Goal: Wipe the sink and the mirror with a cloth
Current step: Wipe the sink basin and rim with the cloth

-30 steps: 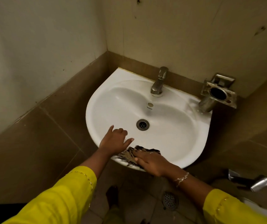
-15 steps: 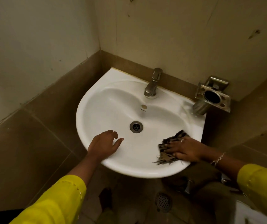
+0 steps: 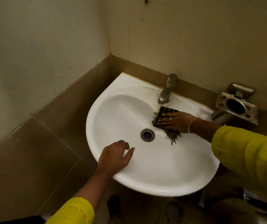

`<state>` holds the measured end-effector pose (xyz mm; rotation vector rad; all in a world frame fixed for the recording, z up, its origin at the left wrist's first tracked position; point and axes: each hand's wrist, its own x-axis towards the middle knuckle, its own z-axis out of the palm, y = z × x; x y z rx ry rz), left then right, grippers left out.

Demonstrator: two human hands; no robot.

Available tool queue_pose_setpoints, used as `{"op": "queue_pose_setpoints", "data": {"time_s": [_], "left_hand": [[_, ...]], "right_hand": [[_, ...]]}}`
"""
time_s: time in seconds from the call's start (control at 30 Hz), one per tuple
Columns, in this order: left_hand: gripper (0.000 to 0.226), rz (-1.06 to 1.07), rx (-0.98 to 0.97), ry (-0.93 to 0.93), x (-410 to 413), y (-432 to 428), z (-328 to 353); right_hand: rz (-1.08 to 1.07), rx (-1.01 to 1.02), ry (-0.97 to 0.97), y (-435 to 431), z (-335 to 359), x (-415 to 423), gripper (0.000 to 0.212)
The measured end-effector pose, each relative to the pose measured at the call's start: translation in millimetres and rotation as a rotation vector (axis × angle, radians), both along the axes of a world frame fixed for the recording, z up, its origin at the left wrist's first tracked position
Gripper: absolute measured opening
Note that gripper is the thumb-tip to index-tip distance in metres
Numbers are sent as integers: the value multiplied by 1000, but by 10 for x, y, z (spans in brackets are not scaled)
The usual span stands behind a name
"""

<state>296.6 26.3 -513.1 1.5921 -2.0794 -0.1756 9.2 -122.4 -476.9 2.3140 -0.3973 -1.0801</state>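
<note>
White ceramic washbasin [image 3: 113,110] mounted in a wall corner, seen from above. Chrome drain [image 3: 147,135] at the bowl centre. Chrome pillar tap [image 3: 167,89] at the back rim, spout toward the bowl.

Right hand [image 3: 177,121]: laid palm-down on the dark patterned cloth [image 3: 163,113], fingers [image 3: 162,121] extended, close together and nearly flat, pointing toward the bowl centre. Cloth pressed against the inner back wall of the bowl, directly below the tap, right of the drain. Frayed cloth edge [image 3: 172,138] trailing out below the palm toward the bowl floor. Ring on one finger; thin bracelet [image 3: 191,123] at the wrist. Cloth pinned under a flat hand, not gripped in a fist.

Left hand [image 3: 113,156]: empty, resting at the front-left rim of the basin. Fingers loosely curled, slightly apart, tips over the inner slope of the bowl; thumb extended toward the drain. Contact between fingertips and ceramic not determinable.

Yellow sleeves [image 3: 249,157] on both forearms. Metal wall-mounted tumbler holder [image 3: 237,105] right of the basin, just beside the rim. Round floor drain grate [image 3: 174,210] below the basin. Brown tiled skirting [image 3: 48,123] along both walls.
</note>
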Motion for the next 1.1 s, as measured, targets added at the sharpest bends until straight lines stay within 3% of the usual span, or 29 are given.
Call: {"op": "queue_pose_setpoints", "data": {"time_s": [0.2,0.43,0.5,0.57,0.67,0.7,0.77,0.8,0.83,0.87,0.9,0.97,1.0,1.07,1.1], "left_hand": [[37,13,-2,23,6,1,5],[37,23,-10,38,3,6,1],[38,27,-8,48,4,7,2],[38,32,-4,62,3,5,4],[39,47,6,83,3,13,11],[40,53,13,94,2,22,21],[40,69,11,105,3,36,38],[40,78,5,104,0,35,42],[40,84,15,103,-4,36,56],[41,86,20,104,-7,37,59],[41,90,25,110,-10,38,62],[41,97,28,120,-11,43,70],[41,99,30,122,-9,44,73],[40,107,26,136,-15,44,79],[39,106,31,141,-23,51,96]], "right_hand": [[79,-125,-192,-233,38,668,57],[-18,-127,-169,40,-115,318,68],[26,-61,-201,119,-102,166,56],[144,-90,-243,243,-153,-39,26],[128,-96,-181,426,-424,-433,60],[43,-45,-199,491,-490,-479,64],[-320,124,-165,693,-350,-334,57],[-384,147,-94,774,-180,-191,52],[-300,169,-145,817,-134,-158,51],[-448,283,-82,906,-24,-137,56],[-688,410,-28,974,127,-84,74],[-1051,436,-59,1040,351,-123,141],[-1079,418,-64,1043,377,-125,137],[-983,441,-33,1140,291,-45,58],[-1055,516,-123,1183,285,4,42]]}}
